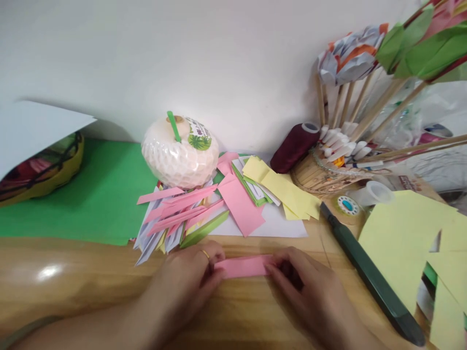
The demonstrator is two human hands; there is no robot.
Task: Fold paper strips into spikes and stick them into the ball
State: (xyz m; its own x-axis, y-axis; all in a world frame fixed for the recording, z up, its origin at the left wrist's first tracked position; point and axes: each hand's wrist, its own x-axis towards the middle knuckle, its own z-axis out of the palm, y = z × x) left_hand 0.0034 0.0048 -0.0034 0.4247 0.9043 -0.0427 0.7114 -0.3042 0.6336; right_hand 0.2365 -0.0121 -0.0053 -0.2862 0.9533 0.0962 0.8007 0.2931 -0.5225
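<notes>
At the near middle of the wooden tabletop [98,291]: pink paper strip [245,267], stretched sideways between two bare hands. Resting on the wood or just above it, can't tell.
Left hand [186,274]: grasping the strip's left end, thumb against curled fingers. Gold ring [206,254] on one finger.
Right hand [315,287]: pinching the right end, thumb and fingertips on the paper.
Folded strip pile [175,214]: just beyond the left hand; pink on top, white and some yellow below, green strip [206,229] along its right side.
Coconut [178,160]: film-wrapped, behind the pile. Green tab on top, palm-tree label.
Green sheet [91,204]: flat, left of the coconut, reaching under the yellow basket [67,170]. White paper [40,131] over that basket.
Loose slips: pink pieces [242,206] and yellow slips [288,187], right of the coconut, partly over a white sheet [270,221].
Maroon thread cone [294,148]: tilted against the woven holder [315,175], which holds sticks and white-capped items. Paper flower [350,53] above.
Right side: long dark tool [372,274] lying diagonally, yellow sheets [397,233] beside it. Tape roll [348,205] near its far end, translucent cup [377,192] next to the roll.
</notes>
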